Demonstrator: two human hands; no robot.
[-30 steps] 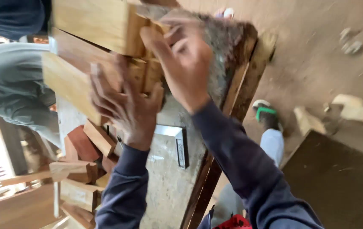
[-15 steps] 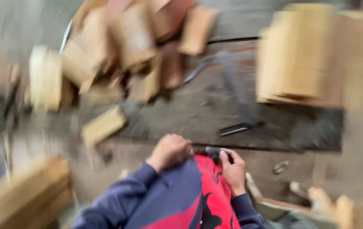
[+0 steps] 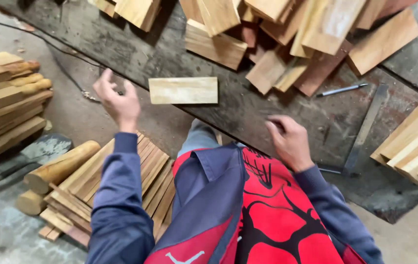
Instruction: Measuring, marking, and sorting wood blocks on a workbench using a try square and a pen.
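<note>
Here the left hand (image 3: 117, 100) hovers spread and empty near a pale wooden block (image 3: 183, 90) lying flat on the dark workbench (image 3: 121, 49) (stiff, probably light, best gripped across its long edges), while the right hand (image 3: 289, 142) rests loosely curled, holding nothing.

Navy long sleeves (image 3: 116, 195) — red, black-webbed front (image 3: 277, 215)

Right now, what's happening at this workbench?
A person in a blue and red jacket stands at a worn workbench strewn with wood blocks. Both hands are empty: the left hand is raised, fingers spread, near a single pale block; the right hand rests loosely curled at the bench edge. A pencil and a metal square lie to the right.
</note>
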